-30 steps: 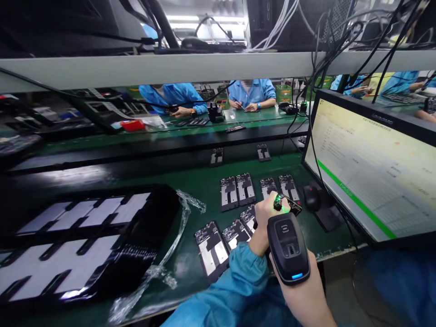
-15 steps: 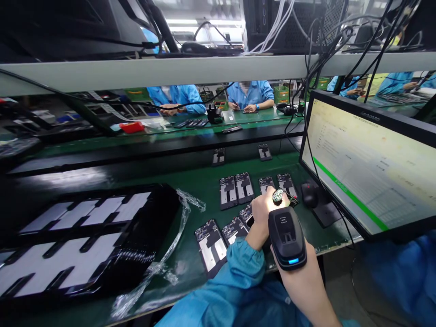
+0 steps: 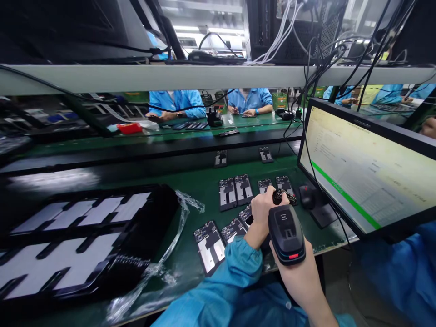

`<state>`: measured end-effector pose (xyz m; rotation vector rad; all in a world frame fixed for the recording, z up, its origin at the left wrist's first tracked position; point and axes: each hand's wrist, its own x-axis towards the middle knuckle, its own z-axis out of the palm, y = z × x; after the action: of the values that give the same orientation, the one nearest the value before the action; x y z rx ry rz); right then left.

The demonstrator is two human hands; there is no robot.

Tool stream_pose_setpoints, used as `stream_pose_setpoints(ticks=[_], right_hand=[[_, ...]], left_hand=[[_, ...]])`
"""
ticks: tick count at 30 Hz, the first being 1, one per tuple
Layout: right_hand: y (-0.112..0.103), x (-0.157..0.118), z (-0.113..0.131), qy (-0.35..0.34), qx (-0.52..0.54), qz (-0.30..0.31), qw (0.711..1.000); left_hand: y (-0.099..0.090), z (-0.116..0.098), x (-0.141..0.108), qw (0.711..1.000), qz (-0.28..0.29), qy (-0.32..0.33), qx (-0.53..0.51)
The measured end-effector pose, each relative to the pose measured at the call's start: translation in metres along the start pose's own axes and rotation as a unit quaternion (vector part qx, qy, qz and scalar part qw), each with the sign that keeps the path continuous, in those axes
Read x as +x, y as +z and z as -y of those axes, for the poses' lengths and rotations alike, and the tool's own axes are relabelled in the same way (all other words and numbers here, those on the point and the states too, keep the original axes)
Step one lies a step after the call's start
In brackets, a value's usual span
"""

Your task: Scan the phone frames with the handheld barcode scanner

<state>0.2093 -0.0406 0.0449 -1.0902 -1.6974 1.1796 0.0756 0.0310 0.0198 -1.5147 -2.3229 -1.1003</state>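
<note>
My right hand (image 3: 302, 269) is wrapped round a black barcode scanner (image 3: 285, 230), its head pointing away from me and a small red light showing at its rear. Just beyond the scanner, my left hand (image 3: 261, 210) grips an opened phone (image 3: 288, 195) with bare circuitry along one end; the scanner and my fingers cover most of it. Several similar opened phones lie on the green bench, among them one (image 3: 209, 247) left of my sleeve and a pair (image 3: 243, 189) farther back. Another (image 3: 235, 230) is partly hidden by my left forearm.
A black tray (image 3: 163, 218) with pale slots fills the left side, crumpled clear plastic (image 3: 184, 218) along its edge. To the right stand a monitor (image 3: 361, 177) with a green PASS bar and a mouse (image 3: 307, 197). Cables hang from the shelf (image 3: 211, 76). Co-workers in blue sit opposite.
The scanner's rear light has turned from blue to red, and the bright light on the held phone has gone out. Both hands stay almost where they were; the view has shifted slightly.
</note>
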Motion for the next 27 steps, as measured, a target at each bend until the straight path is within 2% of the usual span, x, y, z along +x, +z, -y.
stream_pose_setpoints(ticks=[4,7,9,10,12,13,14,17,19,21,23,25,27], right_hand=[[-0.001,-0.006,-0.003,-0.016,-0.001,-0.024,1.000],[-0.007,0.000,-0.018,0.013,0.003,-0.055,0.998],[-0.013,0.011,-0.036,0.052,0.019,-0.085,0.995],[-0.017,0.018,-0.046,0.075,0.039,-0.084,0.993],[-0.027,0.030,-0.065,0.113,0.093,-0.057,0.988],[-0.032,0.033,-0.074,0.129,0.128,-0.036,0.983],[-0.037,0.035,-0.082,0.143,0.166,-0.020,0.976],[-0.056,0.030,-0.099,0.175,0.243,0.001,0.954],[-0.071,0.024,-0.106,0.168,0.211,0.004,0.963],[-0.084,0.021,-0.108,0.146,0.127,0.005,0.981],[-0.091,0.022,-0.105,0.141,0.082,0.014,0.986],[-0.091,0.027,-0.101,0.160,0.096,0.033,0.982],[-0.088,0.037,-0.099,0.187,0.135,0.053,0.972]], left_hand=[[0.002,-0.001,0.004,0.999,0.026,-0.026,-0.013],[0.008,0.009,0.010,0.987,0.070,-0.107,-0.098],[0.015,0.020,0.008,0.952,0.148,-0.150,-0.223],[0.020,0.025,0.005,0.921,0.207,-0.149,-0.294],[0.032,0.033,-0.008,0.862,0.303,-0.114,-0.391],[0.038,0.035,-0.016,0.849,0.323,-0.094,-0.408],[0.044,0.035,-0.025,0.849,0.325,-0.081,-0.410],[0.060,0.027,-0.047,0.874,0.297,-0.074,-0.377],[0.070,0.017,-0.056,0.880,0.300,-0.080,-0.359],[0.077,0.006,-0.063,0.897,0.280,-0.092,-0.330],[0.080,-0.008,-0.072,0.916,0.245,-0.098,-0.301],[0.078,-0.023,-0.079,0.932,0.217,-0.095,-0.276],[0.070,-0.030,-0.074,0.939,0.211,-0.078,-0.260]])
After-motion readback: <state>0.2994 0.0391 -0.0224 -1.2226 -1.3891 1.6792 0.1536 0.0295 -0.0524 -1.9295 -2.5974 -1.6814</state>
